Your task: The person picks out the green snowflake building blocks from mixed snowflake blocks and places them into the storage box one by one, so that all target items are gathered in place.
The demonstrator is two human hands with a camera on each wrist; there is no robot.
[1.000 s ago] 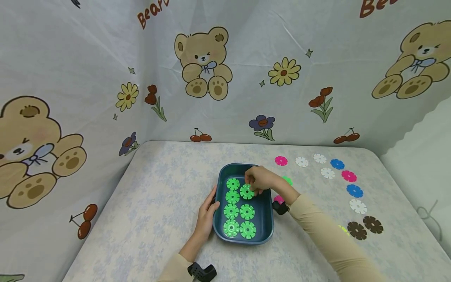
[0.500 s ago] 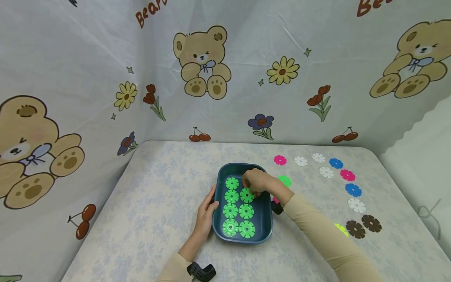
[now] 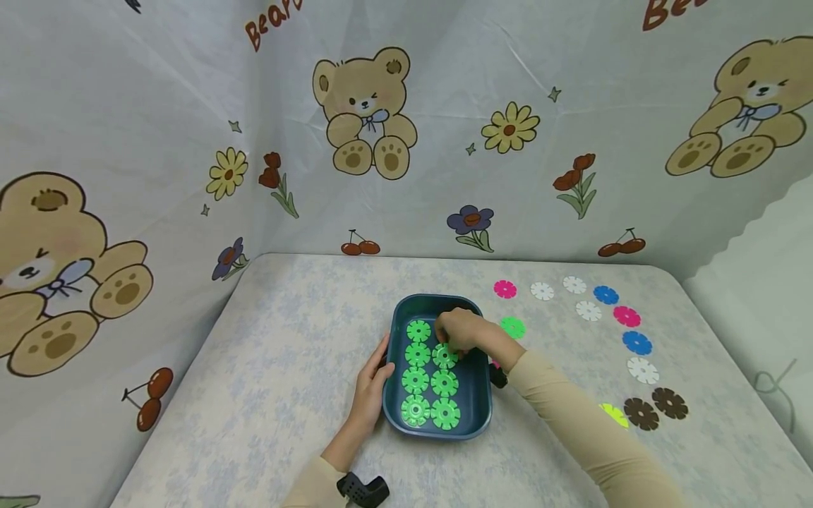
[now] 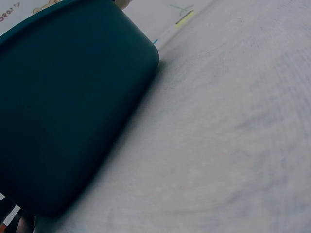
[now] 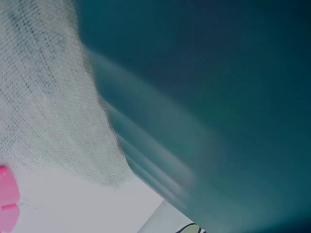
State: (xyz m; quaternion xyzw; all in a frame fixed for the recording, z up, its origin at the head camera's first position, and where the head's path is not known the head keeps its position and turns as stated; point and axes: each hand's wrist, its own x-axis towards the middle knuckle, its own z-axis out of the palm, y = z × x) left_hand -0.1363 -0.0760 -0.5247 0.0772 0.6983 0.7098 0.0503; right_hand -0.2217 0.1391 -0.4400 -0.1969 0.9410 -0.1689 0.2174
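In the head view, a deep blue rectangular tray [image 3: 473,416] holds two columns of green notched plastic discs. My left hand [image 3: 365,395] holds the tray's left side, with the thumb at the rim and fingers along the outer wall. My right hand [image 3: 462,329] reaches over the right wall and pinches the upper green disc [image 3: 443,358] of the right column; its fingertips are partly hidden. Just below is another green disc [image 3: 444,383]. The tray's wall [image 4: 63,97] fills much of the left wrist view. Its outer side [image 5: 204,107] looms blurred in the right wrist view.
To the tray's right lie loose discs: a green disc [image 3: 513,327], a pink disc [image 3: 504,289], a blue disc [image 3: 637,343], a white disc [image 3: 643,370], a brown disc [image 3: 641,413] and a yellow disc [image 3: 615,415], among others. A bear-printed curtain [image 3: 419,212] stands behind the table.
My right hand has lowered the green disc toward the disc below it in the right column and moved slightly nearer. The left hand stays on the tray.
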